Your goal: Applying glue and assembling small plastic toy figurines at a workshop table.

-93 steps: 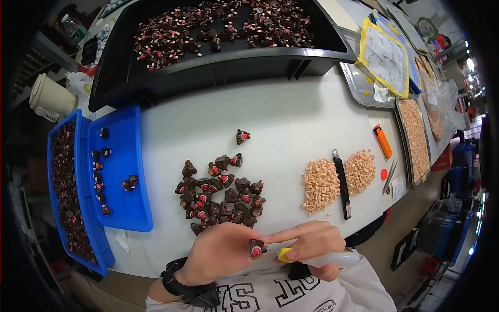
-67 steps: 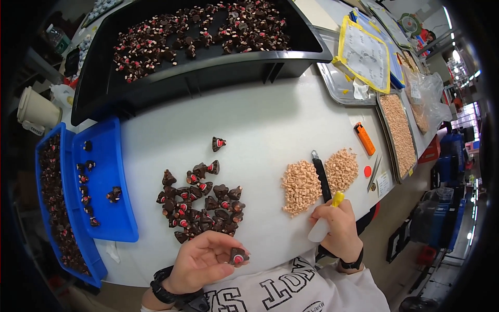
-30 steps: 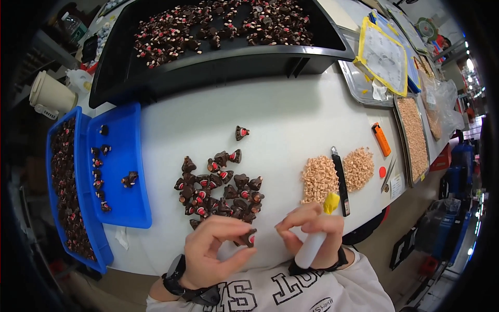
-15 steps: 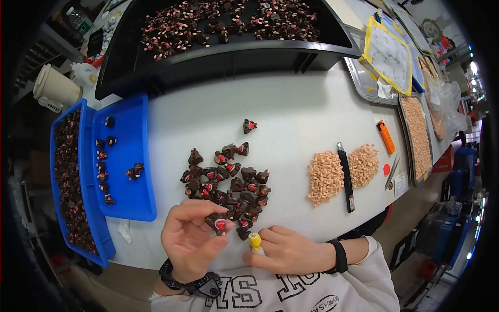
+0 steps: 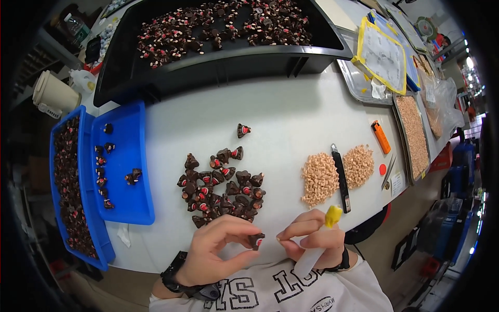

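Between the thumb and fingertips of my left hand (image 5: 217,255), a small dark brown figurine (image 5: 256,241) with a red patch is pinched above the table's front edge. My right hand (image 5: 317,236) is just to its right and holds a white squeeze bottle (image 5: 309,262) with a yellow tip (image 5: 333,216), which sticks up behind the fingers. Its thumb and forefinger close together at the front; a tiny pale bit may be between them, too small to be sure. Beyond my hands lies a cluster of similar figurines (image 5: 208,192), with a single figurine (image 5: 243,130) farther back.
Two heaps of small beige pieces (image 5: 319,179) flank a black utility knife (image 5: 341,179). An orange cutter (image 5: 381,137) and tweezers (image 5: 388,171) lie to the right. Blue trays (image 5: 149,177) are at the left, a big black bin (image 5: 223,70) of figurines at the back.
My right hand has moved right and turned, tilting the bottle's yellow tip up and away from the figurines. My left hand has shifted right with its figurine.
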Available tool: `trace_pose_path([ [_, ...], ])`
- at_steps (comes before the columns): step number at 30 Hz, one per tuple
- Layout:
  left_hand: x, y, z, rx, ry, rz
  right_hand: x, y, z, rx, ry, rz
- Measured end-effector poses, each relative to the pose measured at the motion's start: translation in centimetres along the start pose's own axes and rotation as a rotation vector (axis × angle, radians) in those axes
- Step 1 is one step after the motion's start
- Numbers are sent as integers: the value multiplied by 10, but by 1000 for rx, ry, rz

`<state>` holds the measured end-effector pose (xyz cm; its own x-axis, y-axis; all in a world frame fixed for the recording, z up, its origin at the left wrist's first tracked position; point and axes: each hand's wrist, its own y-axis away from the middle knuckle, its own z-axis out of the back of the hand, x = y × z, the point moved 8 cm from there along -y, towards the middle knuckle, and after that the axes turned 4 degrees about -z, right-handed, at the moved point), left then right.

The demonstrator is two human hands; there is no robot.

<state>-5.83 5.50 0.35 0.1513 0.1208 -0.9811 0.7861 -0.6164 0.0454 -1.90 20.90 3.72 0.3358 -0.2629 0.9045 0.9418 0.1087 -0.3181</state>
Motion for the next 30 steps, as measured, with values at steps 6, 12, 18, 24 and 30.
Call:
trace_pose_path([
  [6, -3, -5, -9, 54, -204, -3, 4, -3, -2, 28, 132, 19],
  [12, -5, -9, -13, 80, -345, -52, -5, 3, -13, 210, 183, 2],
  [18, 12, 2, -1, -174, -227, 39, 2, 13, -15, 144, 185, 181],
  [24, 0, -3, -12, 65, -387, -105, -12, 55, 92, -376, 436, -6],
  [30, 3, -5, -11, 33, -347, -78, -56, 76, 160, -514, 680, -343],
])
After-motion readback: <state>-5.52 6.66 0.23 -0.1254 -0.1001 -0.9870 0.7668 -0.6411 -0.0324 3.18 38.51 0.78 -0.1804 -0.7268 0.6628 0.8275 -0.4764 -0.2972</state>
